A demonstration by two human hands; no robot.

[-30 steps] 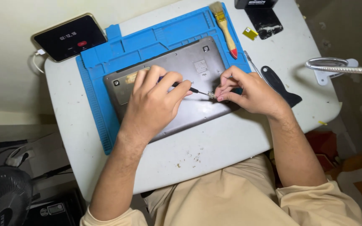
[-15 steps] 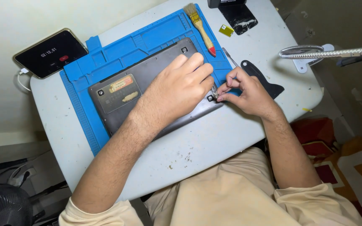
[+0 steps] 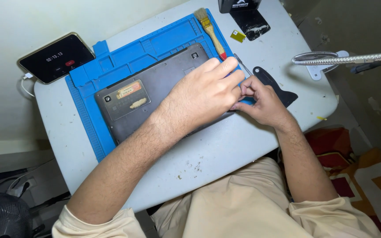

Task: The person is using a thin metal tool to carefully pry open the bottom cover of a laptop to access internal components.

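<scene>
Grey laptop [image 3: 155, 99] sits bottom-up on the blue repair mat [image 3: 89, 128], probably so small parts don't roll off and the lid doesn't get scuffed. Left hand [image 3: 206, 90] lies flat and spread over its right end, looks like it's pinning it down. Right hand [image 3: 261, 99] is curled at that right edge, fingertips pinched together on something small I can't make out. Room's tight there: black pry tool [image 3: 274, 86] just beside it, brush [image 3: 211, 31] above, phone [image 3: 57, 57] at the far left corner of the surface [image 3: 225, 150]. Near side is roomier.
</scene>
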